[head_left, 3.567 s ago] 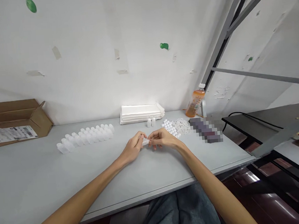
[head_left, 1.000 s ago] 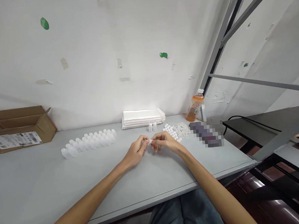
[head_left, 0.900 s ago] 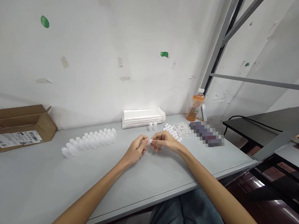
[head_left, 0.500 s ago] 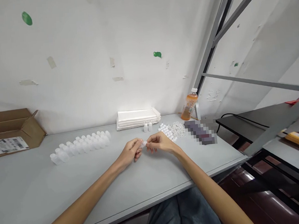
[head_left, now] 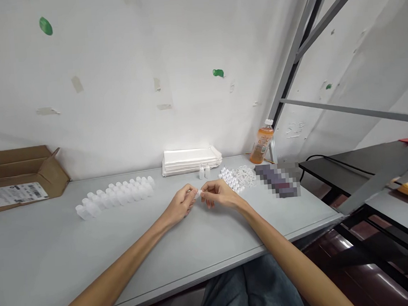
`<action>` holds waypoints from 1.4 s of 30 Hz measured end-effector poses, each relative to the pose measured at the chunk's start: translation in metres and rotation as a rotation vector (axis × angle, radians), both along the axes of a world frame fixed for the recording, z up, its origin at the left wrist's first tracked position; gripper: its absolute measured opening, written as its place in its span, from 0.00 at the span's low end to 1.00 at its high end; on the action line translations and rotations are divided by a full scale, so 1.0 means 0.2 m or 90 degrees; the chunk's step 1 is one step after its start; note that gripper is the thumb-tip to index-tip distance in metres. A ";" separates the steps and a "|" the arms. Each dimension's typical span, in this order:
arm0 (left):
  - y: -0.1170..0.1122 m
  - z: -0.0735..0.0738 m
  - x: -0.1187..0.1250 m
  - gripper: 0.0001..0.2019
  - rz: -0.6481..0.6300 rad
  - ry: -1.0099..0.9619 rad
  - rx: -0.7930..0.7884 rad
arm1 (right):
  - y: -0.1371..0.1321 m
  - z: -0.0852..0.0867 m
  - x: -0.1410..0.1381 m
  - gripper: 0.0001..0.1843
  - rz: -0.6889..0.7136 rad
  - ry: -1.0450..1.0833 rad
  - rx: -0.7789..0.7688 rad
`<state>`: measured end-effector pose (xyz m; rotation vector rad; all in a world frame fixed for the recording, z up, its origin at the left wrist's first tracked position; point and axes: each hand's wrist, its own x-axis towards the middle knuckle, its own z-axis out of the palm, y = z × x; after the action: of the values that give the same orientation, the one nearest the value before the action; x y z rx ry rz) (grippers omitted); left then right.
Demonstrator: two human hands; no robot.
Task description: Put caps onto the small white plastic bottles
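Both hands meet above the middle of the grey table [head_left: 57, 259]. My left hand [head_left: 181, 205] is curled around a small translucent plastic bottle [head_left: 197, 194]. My right hand [head_left: 220, 194] pinches the bottle's tip end with thumb and fingers. Most of the bottle is hidden by the fingers. To the left, rows of several identical empty bottles [head_left: 115, 196] stand on the table. A cluster of small white caps [head_left: 229, 177] and a pile of white rings [head_left: 245, 175] lie just behind my right hand. Two capped bottles [head_left: 204, 172] stand behind the hands.
A stack of white sheets [head_left: 191, 159] lies against the wall. An orange drink bottle [head_left: 261, 143] stands at the back right by a grey metal frame [head_left: 291, 66]. An open cardboard box [head_left: 17, 175] sits at the far left. A dark lower bench [head_left: 364, 166] lies right of the table.
The hands have stayed together on the small bottle with only slight finger shifts. The view has swayed a little as my head moved.
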<state>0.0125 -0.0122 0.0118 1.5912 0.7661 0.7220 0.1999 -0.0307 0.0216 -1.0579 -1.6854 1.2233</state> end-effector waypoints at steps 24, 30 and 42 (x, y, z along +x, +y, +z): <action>-0.03 0.05 -0.04 0.16 0.056 0.385 0.531 | 0.01 0.00 0.01 0.19 0.005 0.022 -0.010; -0.03 0.05 -0.05 0.12 0.045 0.382 0.535 | 0.01 0.00 0.01 0.19 -0.005 0.003 -0.001; -0.04 0.01 -0.04 0.12 0.050 0.378 0.594 | 0.01 -0.02 0.01 0.16 -0.003 0.012 0.003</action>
<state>0.0050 -0.0201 0.0134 2.7098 0.9836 0.7075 0.2025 -0.0277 0.0183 -1.0437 -1.6699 1.2222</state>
